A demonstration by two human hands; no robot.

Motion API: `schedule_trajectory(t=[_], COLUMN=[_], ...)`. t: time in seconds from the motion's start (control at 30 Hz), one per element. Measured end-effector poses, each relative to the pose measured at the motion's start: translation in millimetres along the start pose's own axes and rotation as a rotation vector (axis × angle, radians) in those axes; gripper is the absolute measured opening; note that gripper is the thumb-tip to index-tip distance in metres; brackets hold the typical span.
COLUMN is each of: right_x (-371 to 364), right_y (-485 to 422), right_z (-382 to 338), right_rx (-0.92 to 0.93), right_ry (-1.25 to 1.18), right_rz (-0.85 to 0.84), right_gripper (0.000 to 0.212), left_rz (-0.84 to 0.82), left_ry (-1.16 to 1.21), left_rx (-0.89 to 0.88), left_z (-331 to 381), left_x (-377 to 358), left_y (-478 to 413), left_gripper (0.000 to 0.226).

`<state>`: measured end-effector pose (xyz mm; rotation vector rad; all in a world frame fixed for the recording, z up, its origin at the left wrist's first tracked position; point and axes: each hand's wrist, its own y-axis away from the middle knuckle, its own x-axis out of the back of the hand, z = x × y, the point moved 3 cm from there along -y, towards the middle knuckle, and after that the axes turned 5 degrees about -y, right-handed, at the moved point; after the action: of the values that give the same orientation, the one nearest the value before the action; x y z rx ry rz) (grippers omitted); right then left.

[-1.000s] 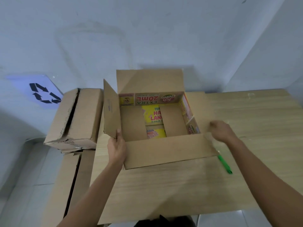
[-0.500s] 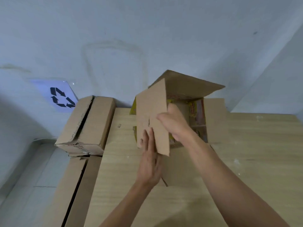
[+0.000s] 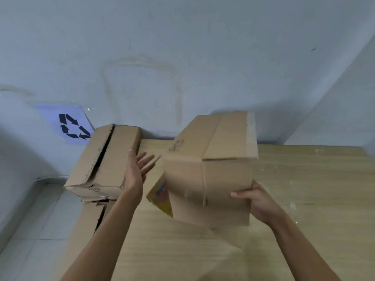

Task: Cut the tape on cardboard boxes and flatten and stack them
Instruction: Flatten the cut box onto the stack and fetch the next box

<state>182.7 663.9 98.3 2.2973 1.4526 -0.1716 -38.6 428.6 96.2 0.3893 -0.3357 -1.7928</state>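
A brown cardboard box [image 3: 209, 169] is lifted above the wooden table [image 3: 304, 199], turned over so its plain underside and a closed seam face me. A yellow printed flap shows at its lower left. My right hand [image 3: 255, 201] grips the box at its lower right corner. My left hand [image 3: 136, 171] is off the box, just to its left, palm toward it and fingers spread. A second cardboard box [image 3: 105, 159] with a split top seam sits at the table's left edge.
More cardboard [image 3: 85, 224] lies below the second box, left of the table. A recycling sign [image 3: 71, 124] is stuck on the white wall behind. Small white scraps dot the table at the right. The green cutter seen earlier is out of sight.
The open box was lifted off the table and flipped over, bottom now facing me. My left hand let go of its flap; my right hand moved to the lower right corner.
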Motion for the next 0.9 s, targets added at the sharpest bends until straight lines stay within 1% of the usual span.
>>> schedule_trajectory(t=[0.07, 0.1, 0.13, 0.2, 0.23, 0.3, 0.33, 0.37, 0.43, 0.47, 0.5, 0.53, 0.57, 0.6, 0.63, 0.67, 0.7, 0.73, 0.77, 0.8, 0.87, 0.9], right_x=[31.1, 47.0, 64.7, 88.7, 99.5, 113.1, 119.7, 126.1, 127.3, 121.9, 110.1, 93.5, 77.4, 57.1, 37.5, 19.8, 4.4, -7.8, -18.5, -25.1, -30.4, -30.2], right_y=[7.9, 13.4, 18.5, 29.9, 34.0, 40.2, 41.4, 43.7, 58.8, 67.5, 73.5, 76.1, 73.9, 68.7, 61.5, 52.6, 42.9, 33.3, 24.8, 17.3, 7.3, 4.0], right_z=[25.6, 37.2, 50.0, 68.4, 75.8, 83.9, 83.8, 79.5, 50.1, 28.9, 4.3, -20.8, -37.2, -49.9, -53.8, -49.2, -38.9, -27.0, -16.9, -8.7, -3.7, -2.6], right_rx=[-0.055, -0.090, -0.111, -0.139, -0.140, -0.149, -0.115, -0.048, 0.191, 0.338, 0.463, 0.573, 0.619, 0.624, 0.577, 0.488, 0.382, 0.285, 0.230, 0.212, 0.234, 0.244], right_ry=[-0.026, -0.019, 0.023, 0.153, 0.212, 0.272, 0.242, 0.178, 0.054, 0.089, 0.168, 0.280, 0.427, 0.565, 0.683, 0.810, 0.963, 1.112, 1.230, 1.286, 1.324, 1.319], right_rz=[0.128, 0.213, 0.295, 0.439, 0.511, 0.642, 0.704, 0.815, 1.141, 1.280, 1.342, 1.308, 1.201, 1.034, 0.845, 0.667, 0.528, 0.448, 0.433, 0.445, 0.509, 0.532], right_gripper=[0.084, 0.092, 0.087, 0.058, 0.047, 0.034, 0.035, 0.040, 0.044, 0.046, 0.049, 0.050, 0.049, 0.047, 0.049, 0.056, 0.067, 0.079, 0.087, 0.088, 0.075, 0.072], left_rz=[-0.140, -0.198, -0.237, -0.298, -0.331, -0.383, -0.398, -0.405, -0.387, -0.377, -0.363, -0.345, -0.325, -0.302, -0.277, -0.252, -0.232, -0.222, -0.221, -0.232, -0.271, -0.307], left_ry=[-0.027, -0.060, -0.132, -0.227, -0.232, -0.242, -0.236, -0.208, -0.146, -0.116, -0.079, -0.049, -0.025, -0.005, 0.011, 0.018, 0.010, -0.010, -0.042, -0.070, -0.061, -0.013], left_rx=[0.117, 0.146, 0.148, 0.155, 0.166, 0.184, 0.191, 0.194, 0.162, 0.144, 0.127, 0.099, 0.069, 0.047, 0.033, 0.020, 0.003, -0.020, -0.049, -0.079, -0.111, -0.110], left_z=[-3.9, -9.0, -14.3, -28.0, -34.9, -46.8, -51.0, -52.5, -55.7, -55.1, -52.5, -49.2, -44.6, -38.5, -31.8, -28.0, -24.7, -21.2, -19.1, -19.9, -20.5, -20.6], left_x=[-9.2, -14.7, -19.4, -29.6, -36.7, -53.0, -60.6, -69.0, -81.0, -85.5, -89.2, -92.0, -95.2, -98.9, -103.2, -107.2, -111.3, -115.5, -119.6, -123.7, -131.8, -135.6], left_y=[-0.4, -0.2, 0.9, 0.8, 2.7, 10.6, 14.9, 21.0, 26.3, 27.5, 28.5, 28.6, 29.9, 32.5, 36.7, 39.8, 44.5, 50.8, 57.9, 63.2, 73.9, 77.8], left_gripper=[0.053, 0.049, 0.052, 0.070, 0.070, 0.045, 0.033, 0.025, 0.020, 0.022, 0.023, 0.022, 0.021, 0.019, 0.018, 0.017, 0.017, 0.016, 0.016, 0.017, 0.019, 0.020])
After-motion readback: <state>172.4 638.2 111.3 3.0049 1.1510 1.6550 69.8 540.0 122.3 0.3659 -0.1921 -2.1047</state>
